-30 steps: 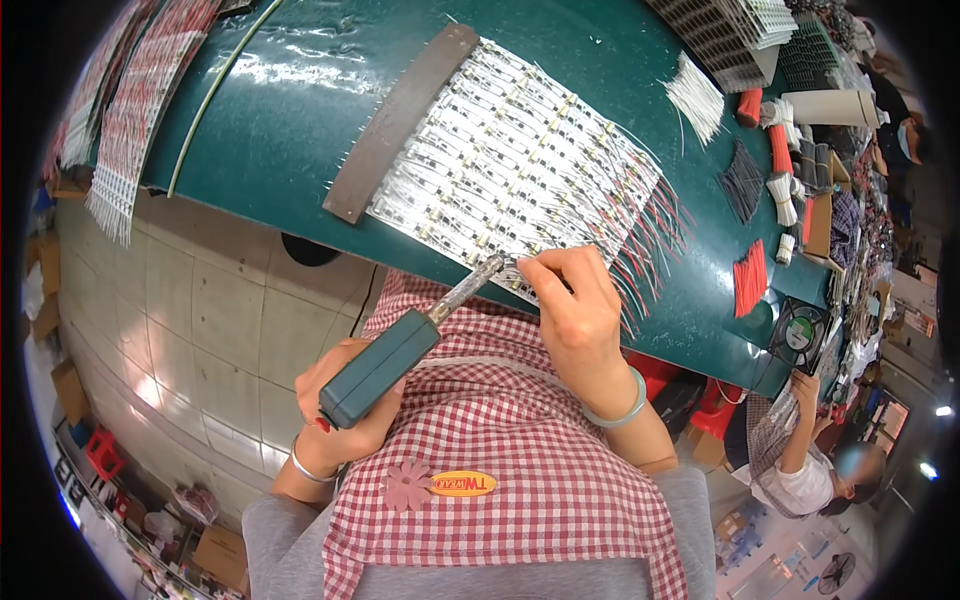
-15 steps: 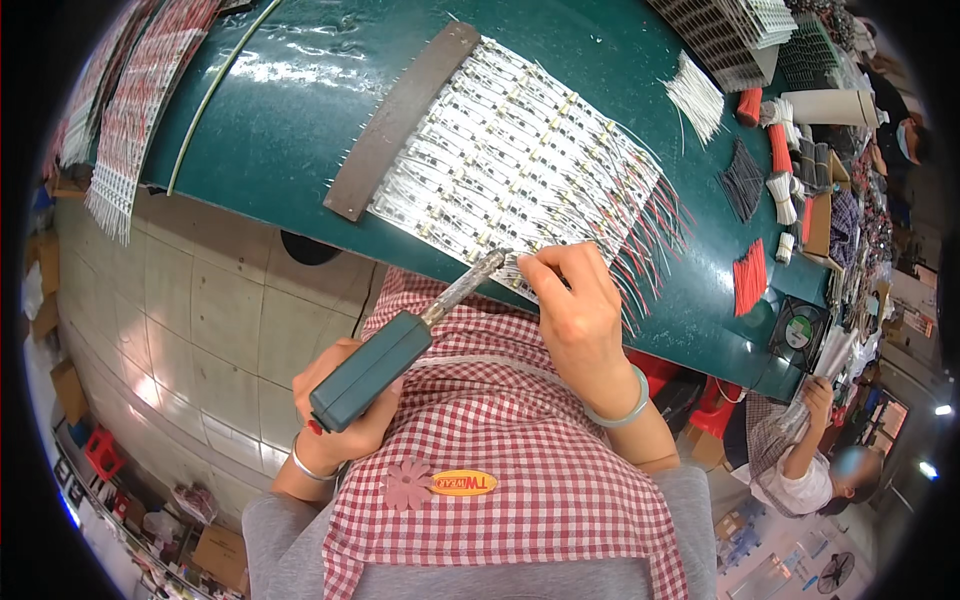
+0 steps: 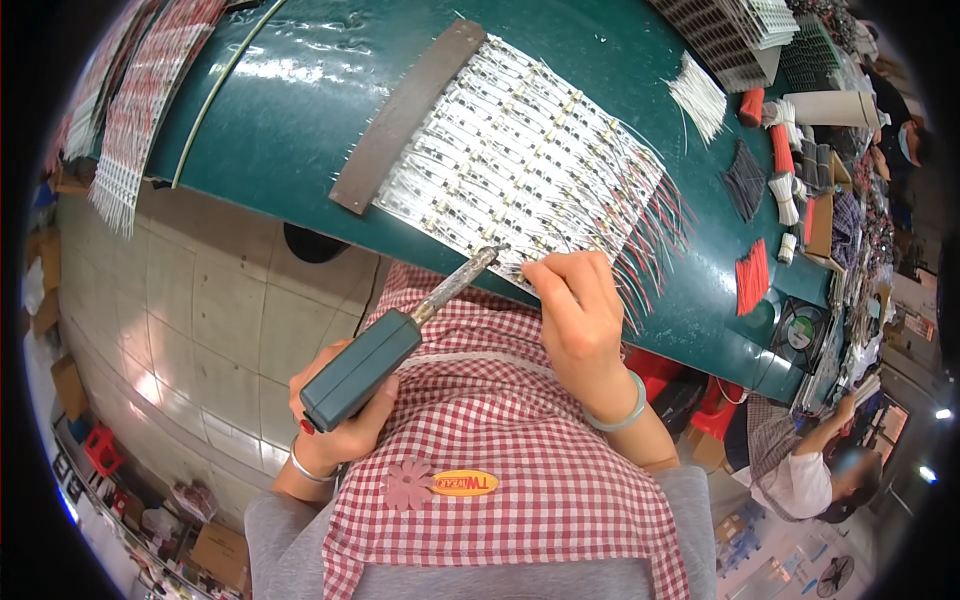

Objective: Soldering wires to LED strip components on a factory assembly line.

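My left hand (image 3: 345, 405) is wrapped round the dark green handle of a soldering gun (image 3: 365, 365). Its metal shaft points up and right, with the tip over the near edge of a white panel of small circuit boards (image 3: 500, 150). Beside that tip, my right hand (image 3: 578, 315) is closed in a pinch at the same edge. Whatever lies between its fingertips is too small to make out. Red and black wires (image 3: 655, 225) fan out from the panel's right side. Along its left side runs a brown bar (image 3: 408, 118) with thin ends poking out beyond it.
Bundles of white wires (image 3: 698, 98), black wires (image 3: 742, 180) and red wires (image 3: 752, 277) lie on the green table (image 3: 300, 130) to the right. A small fan (image 3: 798, 330) sits near the table's corner. Wired panels (image 3: 150, 110) hang at the far left. A co-worker (image 3: 800, 470) is at lower right.
The soldering gun has drawn slightly left and down, its tip now farther from my right fingertips. The panel has shifted a little right. The co-worker's arm has moved right.
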Motion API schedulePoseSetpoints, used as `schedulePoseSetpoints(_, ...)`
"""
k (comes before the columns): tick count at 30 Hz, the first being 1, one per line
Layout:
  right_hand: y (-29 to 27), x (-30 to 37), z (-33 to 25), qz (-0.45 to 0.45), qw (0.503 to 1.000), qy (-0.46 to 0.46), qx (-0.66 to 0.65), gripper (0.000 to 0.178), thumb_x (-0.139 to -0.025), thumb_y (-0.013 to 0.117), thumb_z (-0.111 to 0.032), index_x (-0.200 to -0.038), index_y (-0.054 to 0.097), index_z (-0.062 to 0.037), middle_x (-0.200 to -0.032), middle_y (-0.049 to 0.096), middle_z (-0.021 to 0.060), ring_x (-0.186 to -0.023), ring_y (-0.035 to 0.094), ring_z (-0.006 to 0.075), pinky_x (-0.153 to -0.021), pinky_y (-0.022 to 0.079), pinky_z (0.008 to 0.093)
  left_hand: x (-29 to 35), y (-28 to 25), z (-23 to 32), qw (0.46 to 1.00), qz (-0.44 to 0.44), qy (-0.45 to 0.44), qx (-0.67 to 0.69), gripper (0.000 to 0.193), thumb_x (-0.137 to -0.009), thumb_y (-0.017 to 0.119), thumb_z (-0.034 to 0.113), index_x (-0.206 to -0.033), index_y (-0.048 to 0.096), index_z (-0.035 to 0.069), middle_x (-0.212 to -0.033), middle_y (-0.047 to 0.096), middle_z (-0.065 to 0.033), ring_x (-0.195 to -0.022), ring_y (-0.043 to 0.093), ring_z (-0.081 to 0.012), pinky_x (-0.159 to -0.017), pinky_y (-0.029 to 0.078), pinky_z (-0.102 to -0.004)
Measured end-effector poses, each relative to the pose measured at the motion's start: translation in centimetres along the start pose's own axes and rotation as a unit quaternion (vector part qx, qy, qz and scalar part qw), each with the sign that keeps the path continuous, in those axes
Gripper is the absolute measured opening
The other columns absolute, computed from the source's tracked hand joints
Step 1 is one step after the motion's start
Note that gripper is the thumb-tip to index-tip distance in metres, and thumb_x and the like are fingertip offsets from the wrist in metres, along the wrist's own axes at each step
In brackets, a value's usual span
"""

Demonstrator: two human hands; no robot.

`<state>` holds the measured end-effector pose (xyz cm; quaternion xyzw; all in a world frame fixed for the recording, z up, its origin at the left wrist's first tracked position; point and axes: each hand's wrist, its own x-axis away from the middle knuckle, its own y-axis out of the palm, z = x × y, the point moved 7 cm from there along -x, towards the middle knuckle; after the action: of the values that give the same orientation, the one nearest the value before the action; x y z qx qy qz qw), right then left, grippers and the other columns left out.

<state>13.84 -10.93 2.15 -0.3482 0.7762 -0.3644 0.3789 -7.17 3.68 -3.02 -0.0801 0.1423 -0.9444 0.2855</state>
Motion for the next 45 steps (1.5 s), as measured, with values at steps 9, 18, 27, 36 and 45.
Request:
schedulePoseSetpoints(9, 0.8, 0.6, 0.0, -0.035, 0.999, 0.001, -0.006, 0.031, -0.073, 0.065, 0.005, -0.104, 0.069, 0.0044, -0.098, 0.062, 0.0131, -0.087, 0.058, 0.0291, -0.071, 0.051, 0.0377, -0.9, -0.1, 2.0, 0.999, -0.009, 0.043, -0.017, 0.025, -0.074, 0.078, -0.004, -0.098, 0.072, -0.007, -0.092, 0.072, -0.0164, -0.077, 0.073, -0.0271, -0.069, 0.058, -0.0324)
schedulePoseSetpoints(18, 0.9, 0.4, -0.2, -0.048, 0.999, -0.008, 0.008, 0.032, -0.073, 0.065, 0.005, -0.104, 0.068, 0.0041, -0.099, 0.062, 0.0128, -0.088, 0.058, 0.0289, -0.07, 0.052, 0.0373, -1.0, 0.1, 2.2, 0.997, -0.006, 0.072, -0.031, 0.023, -0.072, 0.078, -0.004, -0.093, 0.072, -0.006, -0.088, 0.07, -0.0152, -0.073, 0.071, -0.0262, -0.066, 0.057, -0.0323)
schedulePoseSetpoints(27, 0.9, 0.4, -0.3, -0.056, 0.998, -0.014, 0.015, 0.032, -0.073, 0.065, 0.006, -0.104, 0.068, 0.0043, -0.099, 0.061, 0.0129, -0.088, 0.058, 0.0287, -0.07, 0.052, 0.0368, -0.8, 0.2, 1.6, 0.999, -0.016, 0.044, -0.012, 0.025, -0.074, 0.078, -0.001, -0.099, 0.072, -0.004, -0.091, 0.069, -0.0142, -0.074, 0.068, -0.0237, -0.067, 0.054, -0.0311)
schedulePoseSetpoints(36, 1.0, 0.4, -0.3, -0.04, 0.999, -0.007, 0.004, 0.03, -0.073, 0.065, 0.006, -0.103, 0.068, 0.0041, -0.098, 0.061, 0.0129, -0.088, 0.058, 0.0287, -0.07, 0.051, 0.037, 1.9, -1.0, -1.2, 0.997, 0.02, -0.059, 0.042, 0.032, -0.075, 0.078, -0.001, -0.107, 0.072, -0.004, -0.097, 0.072, -0.0165, -0.081, 0.071, -0.0254, -0.073, 0.056, -0.0325)
schedulePoseSetpoints(45, -4.4, 0.6, 3.7, 0.106, 0.993, 0.041, -0.04, 0.029, -0.073, 0.067, 0.013, -0.1, 0.07, 0.0014, -0.091, 0.063, 0.0126, -0.081, 0.061, 0.0306, -0.069, 0.05, 0.0396, 1.5, 0.2, -1.6, 0.983, 0.041, -0.127, 0.129, 0.041, -0.085, 0.076, -0.002, -0.125, 0.066, -0.005, -0.116, 0.07, -0.0122, -0.096, 0.068, -0.0185, -0.082, 0.055, -0.0305)
